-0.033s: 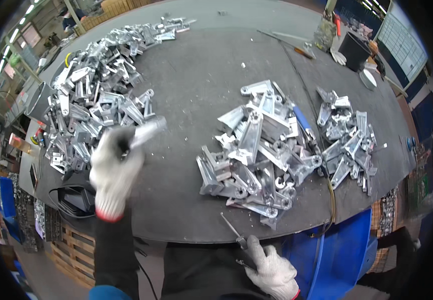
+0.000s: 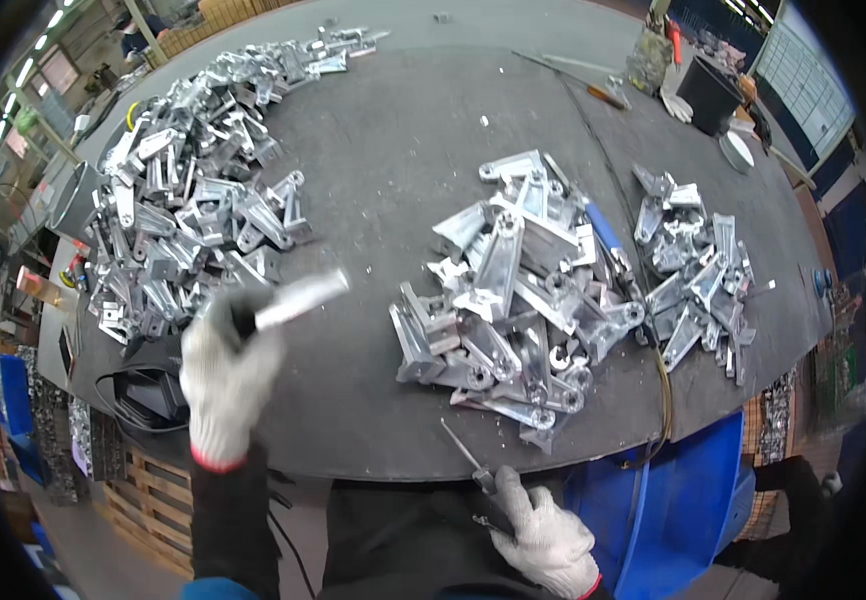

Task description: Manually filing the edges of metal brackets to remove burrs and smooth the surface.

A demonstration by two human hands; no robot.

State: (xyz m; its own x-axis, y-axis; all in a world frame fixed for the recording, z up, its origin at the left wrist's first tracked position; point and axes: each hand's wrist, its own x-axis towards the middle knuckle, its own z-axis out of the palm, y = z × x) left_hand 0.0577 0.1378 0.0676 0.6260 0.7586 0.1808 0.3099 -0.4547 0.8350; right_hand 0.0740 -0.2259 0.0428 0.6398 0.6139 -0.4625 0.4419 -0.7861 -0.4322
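Note:
My left hand (image 2: 225,375), in a white knit glove with a red cuff, is raised over the left part of the dark round table (image 2: 383,180). It grips a silver metal bracket (image 2: 301,297), which is blurred. A large pile of the same cast brackets (image 2: 188,195) lies just beyond it. My right hand (image 2: 545,540), also gloved, is below the table's near edge and holds a thin pointed hand tool (image 2: 463,452) whose tip reaches onto the table. A middle heap of brackets (image 2: 513,300) sits right above that tool.
A third, smaller heap of brackets (image 2: 695,268) lies at the right. A blue plastic bin (image 2: 673,510) stands under the table's near right edge. A black cup (image 2: 705,92) and a screwdriver (image 2: 573,82) are at the far side. A wooden pallet (image 2: 148,490) lies at lower left.

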